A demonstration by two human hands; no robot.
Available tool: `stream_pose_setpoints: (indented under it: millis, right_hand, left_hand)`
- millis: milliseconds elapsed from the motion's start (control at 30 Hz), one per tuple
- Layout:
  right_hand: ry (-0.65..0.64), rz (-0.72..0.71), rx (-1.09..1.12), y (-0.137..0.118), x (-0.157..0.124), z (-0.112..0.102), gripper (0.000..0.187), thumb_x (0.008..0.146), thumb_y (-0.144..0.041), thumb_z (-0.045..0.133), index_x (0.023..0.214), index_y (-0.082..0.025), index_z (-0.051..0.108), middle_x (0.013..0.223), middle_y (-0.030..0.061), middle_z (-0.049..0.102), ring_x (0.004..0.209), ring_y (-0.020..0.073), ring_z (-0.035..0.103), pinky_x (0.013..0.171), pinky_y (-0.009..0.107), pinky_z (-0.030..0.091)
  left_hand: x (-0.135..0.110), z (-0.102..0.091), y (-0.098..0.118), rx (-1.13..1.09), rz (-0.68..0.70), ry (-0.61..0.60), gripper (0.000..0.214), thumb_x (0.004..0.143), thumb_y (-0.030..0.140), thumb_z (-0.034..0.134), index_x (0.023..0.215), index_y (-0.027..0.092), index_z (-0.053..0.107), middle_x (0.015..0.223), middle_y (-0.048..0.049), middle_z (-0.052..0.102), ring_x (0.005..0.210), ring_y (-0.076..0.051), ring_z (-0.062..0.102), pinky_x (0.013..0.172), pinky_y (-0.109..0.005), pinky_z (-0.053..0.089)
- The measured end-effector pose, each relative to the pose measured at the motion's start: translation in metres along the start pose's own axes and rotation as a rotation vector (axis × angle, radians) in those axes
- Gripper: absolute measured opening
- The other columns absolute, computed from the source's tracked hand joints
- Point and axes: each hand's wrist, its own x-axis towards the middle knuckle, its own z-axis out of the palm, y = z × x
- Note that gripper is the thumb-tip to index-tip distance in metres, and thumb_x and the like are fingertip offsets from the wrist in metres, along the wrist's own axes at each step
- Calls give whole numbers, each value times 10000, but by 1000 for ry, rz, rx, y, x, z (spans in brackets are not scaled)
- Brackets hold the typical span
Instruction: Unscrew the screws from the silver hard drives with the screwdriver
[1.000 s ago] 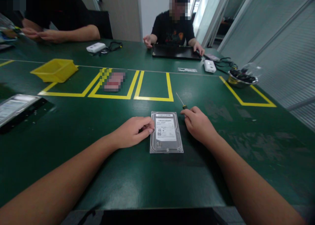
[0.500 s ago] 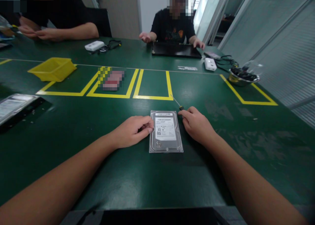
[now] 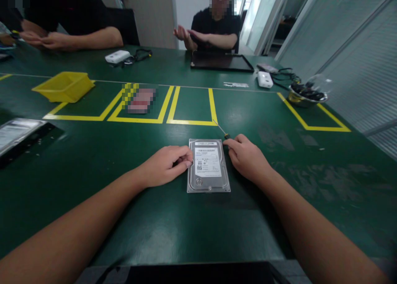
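A silver hard drive (image 3: 208,166) with a white label lies flat on the green table. At its left edge is my left hand (image 3: 169,164), fingers curled and fingertips against the rim, gripping the side; the contact is partly hidden. My right hand (image 3: 248,157) rests on the table just right of the drive, closed around a screwdriver (image 3: 227,136). The dark handle is mostly covered by my fingers, and the thin metal shaft points away to the upper left, its tip near a yellow taped corner.
Yellow tape outlines (image 3: 192,122) cross the table. A yellow bin (image 3: 63,87) stands at far left, a larger metal device (image 3: 20,135) nearer. A blurred pinkish item (image 3: 142,100) lies in one outline. A metal bowl (image 3: 307,97) holds dark parts. Two people sit opposite, near a black panel (image 3: 221,61).
My hands, the hard drive and the screwdriver keep their places; the view shifts slightly. The person opposite has lifted both hands off the black panel and brought them together.
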Motion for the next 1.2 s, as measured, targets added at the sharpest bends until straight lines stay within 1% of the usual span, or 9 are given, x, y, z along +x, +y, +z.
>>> stream_pose_setpoints:
  millis: [333, 733, 800, 867, 933, 1000, 1067, 1133, 1200]
  right_hand:
    - [117, -18, 70, 6, 0, 5, 345, 960, -203, 402, 1176, -165, 668, 1006, 128, 580, 852, 211, 577, 749, 336, 464]
    - [457, -46, 229, 4, 1, -3, 231, 928, -285, 547, 1089, -169, 666, 924, 75, 648, 846, 192, 600, 800, 352, 492]
    - [481, -55, 266, 2, 0, -5, 326, 884, -348, 631, 1150, -161, 647, 953, 77, 647, 819, 193, 581, 756, 351, 492]
    - [476, -90, 300, 0, -2, -7, 515, 807, -402, 731, 1238, -149, 609, 990, 85, 635, 780, 186, 552, 691, 338, 485]
    - [472, -144, 292, -1, -3, -7, 624, 768, -386, 775, 1301, -135, 568, 1012, 94, 620, 781, 187, 540, 671, 333, 481]
    - [501, -193, 242, -2, -3, -5, 552, 807, -290, 727, 1308, -133, 557, 1004, 96, 616, 820, 194, 554, 708, 338, 489]
    - [544, -235, 199, -2, -3, -3, 427, 845, -151, 606, 1271, -147, 573, 957, 78, 625, 825, 186, 570, 740, 331, 493]
    - [577, -268, 190, -1, -4, -2, 411, 837, -70, 512, 1231, -161, 587, 904, 56, 632, 786, 168, 577, 738, 312, 494]
    - [597, -290, 195, -1, -5, -2, 412, 825, -63, 488, 1209, -171, 587, 864, 37, 632, 733, 156, 570, 715, 299, 494]
  left_hand:
    - [-1, 0, 1, 13, 9, 3, 95, 953, 234, 511, 917, 171, 572, 821, 18, 595, 725, -105, 530, 682, -254, 378]
    - [-1, -2, 0, -59, -6, -6, 113, 958, 247, 525, 924, 170, 601, 830, 18, 610, 727, -98, 544, 677, -242, 399]
    - [0, -3, -1, -90, -14, -8, 119, 958, 258, 536, 931, 171, 614, 831, 18, 619, 725, -96, 551, 679, -238, 409]
    - [0, -4, -1, -110, -32, -13, 134, 960, 275, 544, 943, 174, 630, 833, 16, 629, 724, -96, 559, 677, -235, 416]
    - [0, -5, -1, -124, -46, -16, 142, 960, 285, 552, 951, 176, 643, 834, 15, 637, 723, -96, 564, 674, -233, 420]
    - [0, -5, -2, -142, -44, -12, 140, 958, 284, 560, 948, 177, 650, 836, 15, 642, 725, -94, 566, 675, -228, 425]
    - [0, -4, -4, -161, -34, -6, 136, 956, 282, 568, 944, 178, 653, 840, 15, 648, 729, -92, 567, 681, -223, 429]
    - [0, -4, -5, -174, -25, -3, 135, 954, 283, 574, 938, 177, 657, 837, 15, 651, 728, -91, 566, 684, -220, 430]
    - [1, -4, -6, -176, -25, -3, 135, 951, 282, 580, 937, 177, 662, 836, 13, 653, 730, -94, 568, 686, -220, 432]
